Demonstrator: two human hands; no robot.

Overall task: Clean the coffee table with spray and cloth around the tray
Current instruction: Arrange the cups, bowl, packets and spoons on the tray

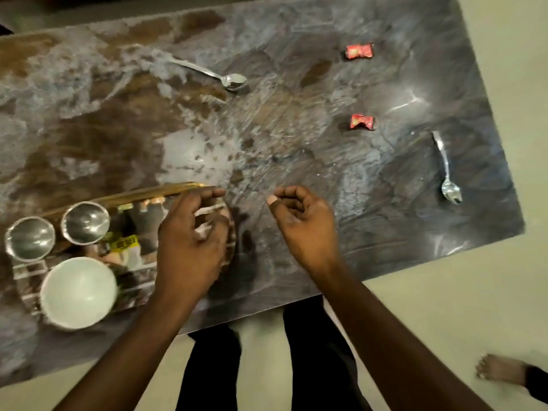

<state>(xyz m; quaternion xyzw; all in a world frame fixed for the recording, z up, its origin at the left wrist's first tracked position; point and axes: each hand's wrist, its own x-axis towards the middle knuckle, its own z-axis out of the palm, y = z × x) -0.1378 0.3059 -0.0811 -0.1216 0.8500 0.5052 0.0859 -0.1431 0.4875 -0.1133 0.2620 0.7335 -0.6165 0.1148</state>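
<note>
1. One big marbled worktop [296,143], filling most of the view, streaky and patchy all over.
2. Mirrored tray [133,194] with a gold rim, sitting at the worktop's near-left part. Long axis running left to right, roughly along the near edge, tipped a bit towards the far right. Right end pointing at the hands.
3. Hands apart, tray off to the left of both. Left hand [189,241] right over the tray's right end, fingers curled, index finger out by the gold rim. Gripping or just hovering? Can't tell, too blurry. Right hand [302,223] just beside that end, over bare worktop, loosely curled, holding nothing. Left obviously nearer, so probably the one to steady or nudge the tray.
4. White bowl [78,292] on the tray's near side.
5. Outer steel cup [29,238] and inner steel cup [85,223] along the tray's far rim.
6. Far spoon [210,74] and near spoon [446,170], both well apart from the tray.
7. Far wrapper [359,51] and near wrapper [362,122], red, between the two spoons. No spray or cloth anywhere in view, so wiping likely not begun.
</note>
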